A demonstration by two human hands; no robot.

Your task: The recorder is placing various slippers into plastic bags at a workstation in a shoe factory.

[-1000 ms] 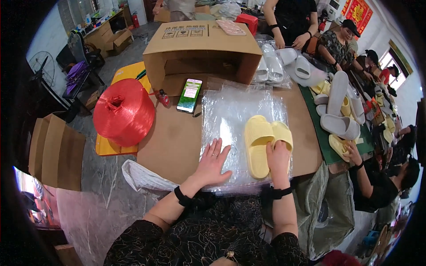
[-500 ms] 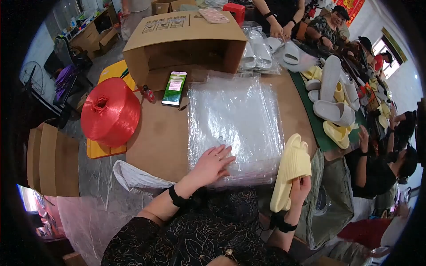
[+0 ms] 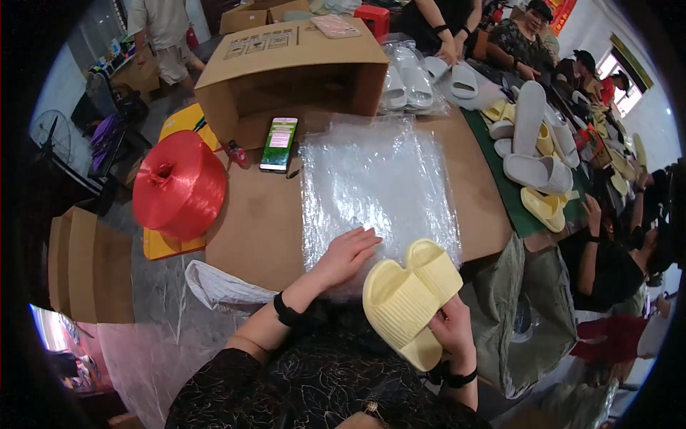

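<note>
My left hand [image 3: 344, 256] lies on the near part of a stack of clear plastic bags [image 3: 379, 186], its fingers stretched out flat. In my right hand [image 3: 456, 330] is a pair of pale yellow slippers [image 3: 407, 306], held together by their soles just off the near right corner of the stack. Their ribbed straps face up. Part of my right-hand fingers is hidden behind the slippers. Beneath the bags lies a brown cardboard surface [image 3: 246, 239].
An open cardboard box [image 3: 286, 68] stands behind the bags, near a phone [image 3: 279, 145] and a small red bottle [image 3: 238, 153]. A big red twine roll [image 3: 179, 184] sits left. Grey slippers [image 3: 539, 175] and yellow ones lie right. Co-workers' hands [image 3: 449, 51] handle slippers beyond.
My right hand has swung the yellow slippers left and turned their straps upward, over the near edge of the bags. My left hand has barely moved. A person has come farther into view at far left.
</note>
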